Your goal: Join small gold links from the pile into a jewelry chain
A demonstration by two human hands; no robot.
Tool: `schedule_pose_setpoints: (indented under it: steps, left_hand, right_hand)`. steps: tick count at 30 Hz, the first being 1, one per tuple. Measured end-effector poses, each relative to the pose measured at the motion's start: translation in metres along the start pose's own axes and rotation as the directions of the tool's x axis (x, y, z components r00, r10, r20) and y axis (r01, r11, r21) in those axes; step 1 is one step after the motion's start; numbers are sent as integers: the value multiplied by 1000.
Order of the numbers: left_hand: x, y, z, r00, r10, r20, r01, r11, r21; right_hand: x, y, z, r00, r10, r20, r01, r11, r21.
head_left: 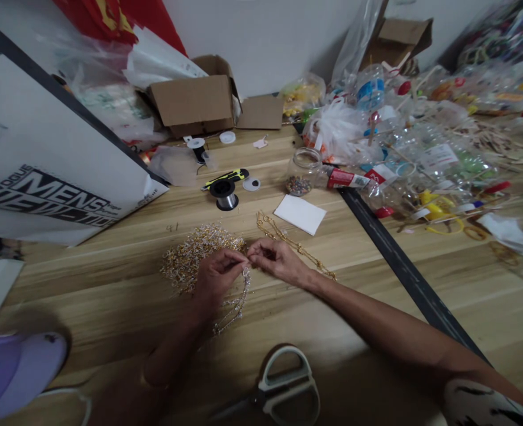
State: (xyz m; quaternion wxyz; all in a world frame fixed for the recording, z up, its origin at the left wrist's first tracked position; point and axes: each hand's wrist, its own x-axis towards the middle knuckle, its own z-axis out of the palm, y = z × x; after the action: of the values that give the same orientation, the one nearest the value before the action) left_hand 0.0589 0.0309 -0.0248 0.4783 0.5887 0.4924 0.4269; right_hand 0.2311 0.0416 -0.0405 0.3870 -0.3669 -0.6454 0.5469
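Observation:
My left hand [219,273] pinches the ring end of a silver beaded chain [245,293], whose length trails down onto the table below. Fingertips pressed together, my right hand [279,260] meets the left at that end; whatever is between its fingers is too small to make out. Beside and partly behind the left hand lies a heap of gold and silver chain pieces [194,251]. A gold chain [288,236] stretches across the wood behind my right hand and passes close to the wrist.
Scissors [288,384] lie at the near edge. Farther back are a wire spool [226,195], a yellow-black cutter [230,176], a white card [300,214] and a bead jar [301,171]. A white box [52,160] stands left; plastic bottles [434,154] crowd the right.

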Motion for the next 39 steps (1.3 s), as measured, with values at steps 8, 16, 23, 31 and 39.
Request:
schedule_pose_setpoints:
  steps: [8, 16, 23, 31, 39]
  left_hand:
    - [-1, -3, 1, 997, 50, -61, -50, 999, 16]
    - [-2, 1, 1, 993, 102, -53, -101, 994, 31]
    - [-3, 1, 2, 993, 103, -63, -103, 995, 9]
    - [-2, -4, 1, 996, 68, -60, -67, 998, 17]
    - [0, -10, 0, 995, 81, -58, -81, 997, -1]
  right_hand:
    - [2, -10, -1, 992, 119, 43, -122, 987, 103]
    - [3, -11, -1, 985, 144, 90, -156, 977, 143]
    - [3, -11, -2, 985, 144, 93, -155, 979, 131]
    - [2, -7, -2, 990, 102, 98, -116, 981, 156]
    - [2, -7, -3, 993, 87, 83, -101, 977, 188]
